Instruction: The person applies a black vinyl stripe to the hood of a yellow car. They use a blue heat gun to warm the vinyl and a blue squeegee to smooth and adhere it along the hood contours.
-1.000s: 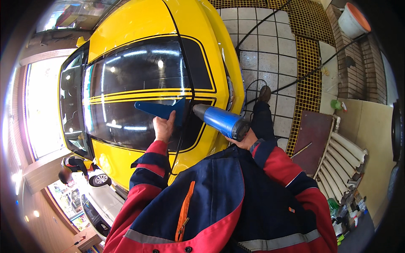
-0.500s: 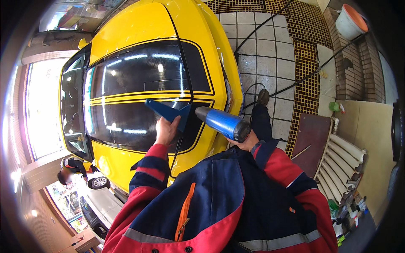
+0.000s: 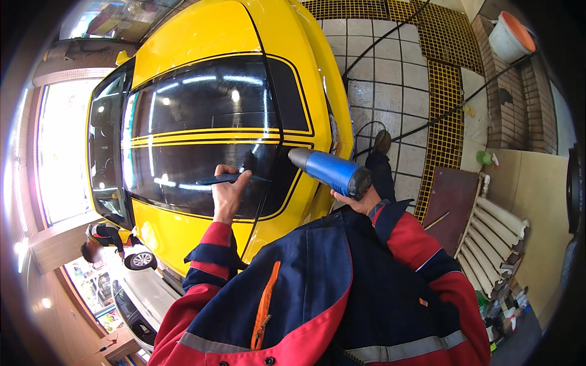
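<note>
My left hand (image 3: 226,198) grips a dark blue squeegee (image 3: 210,180) between fingers and thumb, its flat blade seen nearly edge-on above the car's hood. Below it lies a glossy black stripe panel (image 3: 201,110) with thin yellow lines on the yellow car (image 3: 195,27). A blue heat gun (image 3: 332,171) with a dark nozzle is held in my right hand (image 3: 359,199), fingers wrapped round its mostly hidden handle. The nozzle points left across the front part of the hood, over the black stripe and apart from the squeegee.
Black hoses (image 3: 448,113) cross the tiled floor (image 3: 378,67) and yellow grating (image 3: 445,91). At the right stand a white bucket (image 3: 511,38), a radiator (image 3: 490,241) and a green spray bottle (image 3: 485,158). Another person (image 3: 107,238) is beside a light-coloured car (image 3: 146,293) at the lower left.
My left hand has turned the squeegee from showing its broad face to nearly edge-on and shifted slightly left. The heat gun has moved slightly to the right.
</note>
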Available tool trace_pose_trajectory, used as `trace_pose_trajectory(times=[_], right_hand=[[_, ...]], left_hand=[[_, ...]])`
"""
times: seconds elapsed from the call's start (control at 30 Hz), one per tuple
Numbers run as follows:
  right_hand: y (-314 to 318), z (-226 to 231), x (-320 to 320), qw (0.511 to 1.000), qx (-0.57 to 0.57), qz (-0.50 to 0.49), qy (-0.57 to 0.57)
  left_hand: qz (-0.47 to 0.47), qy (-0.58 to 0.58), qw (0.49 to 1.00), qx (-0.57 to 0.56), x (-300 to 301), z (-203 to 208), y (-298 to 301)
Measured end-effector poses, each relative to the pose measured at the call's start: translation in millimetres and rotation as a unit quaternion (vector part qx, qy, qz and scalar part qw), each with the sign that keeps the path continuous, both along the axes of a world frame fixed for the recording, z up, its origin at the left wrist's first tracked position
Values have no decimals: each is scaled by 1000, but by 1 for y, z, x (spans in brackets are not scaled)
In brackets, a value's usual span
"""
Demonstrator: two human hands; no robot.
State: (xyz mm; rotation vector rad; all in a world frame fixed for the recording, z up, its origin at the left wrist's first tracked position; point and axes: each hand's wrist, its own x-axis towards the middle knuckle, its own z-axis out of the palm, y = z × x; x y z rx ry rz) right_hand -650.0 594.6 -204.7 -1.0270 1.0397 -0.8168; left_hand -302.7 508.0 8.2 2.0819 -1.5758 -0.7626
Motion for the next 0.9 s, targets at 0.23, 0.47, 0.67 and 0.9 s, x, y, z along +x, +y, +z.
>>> trace_pose_trajectory(times=[0.23,0.47,0.67,0.9], right_hand=[[2,7,13,999,23,23,-31],[-5,4,12,997,58,-39,-46],[-6,-5,2,996,75,-40,-29],[-4,-9,14,1000,2,-12,15]], left_hand=[[-73,143,986,-43,-21,-23,9],[-141,-18,990,-23,-24,-19,7],[-162,22,980,-113,-14,-46,7],[-30,-8,999,33,38,-80,1]])
